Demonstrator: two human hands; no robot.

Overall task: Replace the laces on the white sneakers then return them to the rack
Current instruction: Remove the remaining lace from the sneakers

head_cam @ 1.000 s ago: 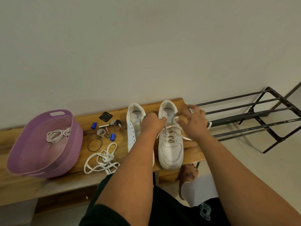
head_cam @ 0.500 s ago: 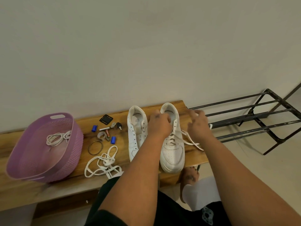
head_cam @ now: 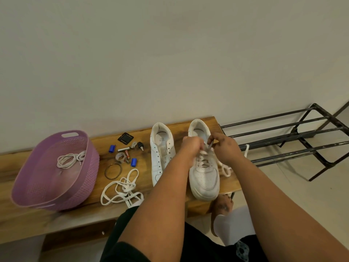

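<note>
1. Two white sneakers stand side by side on the wooden bench (head_cam: 188,208), heels toward the wall, toes toward the person.
2. The right sneaker (head_cam: 204,176) is partly laced; its lace (head_cam: 225,168) trails off over the bench edge on the right side.
3. The left hand (head_cam: 191,146) is curled over the upper eyelets of that sneaker, fingers pinching the lace.
4. The right hand (head_cam: 224,146) pinches a lace end just beside the left hand, above the tongue.
5. The left sneaker (head_cam: 160,154) has bare eyelets and sits untouched, partly hidden by the left forearm.
6. A loose white lace (head_cam: 122,188) lies tangled on the bench, left of the sneakers.
7. A purple basket (head_cam: 28,188) at the left end of the bench holds a thin coiled cord (head_cam: 70,159).
8. Small items lie between basket and sneakers: blue caps (head_cam: 133,162), a key (head_cam: 140,145), a bangle (head_cam: 113,171).
9. The black metal rack (head_cam: 290,137) stands on the floor just right of the bench.
</note>
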